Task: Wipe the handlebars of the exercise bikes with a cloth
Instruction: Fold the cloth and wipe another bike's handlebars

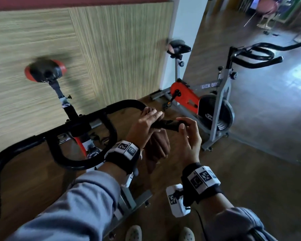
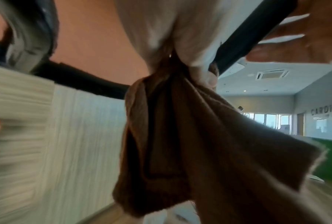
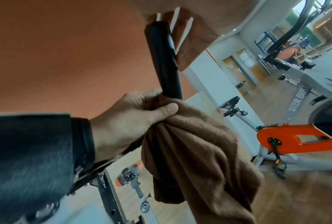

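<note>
We're clamping our left hand (image 1: 144,126) around the brown cloth (image 3: 195,145) on the near bike's handlebar (image 1: 111,106), right hand (image 1: 189,136) loosely curling at the bar's tip, fingers touching it, only the wrist views are showing the cloth dangling below

Brown cloth (image 3: 195,145): soft, matt, waffle-textured weave. Handlebar (image 3: 165,60): black padded grip, smooth, slight sheen. Far bike frame (image 1: 221,105), 2 o'clock: grey painted metal, glossy orange guard (image 1: 184,94). Floor (image 1: 250,171): wood-look, semi-gloss.
</note>
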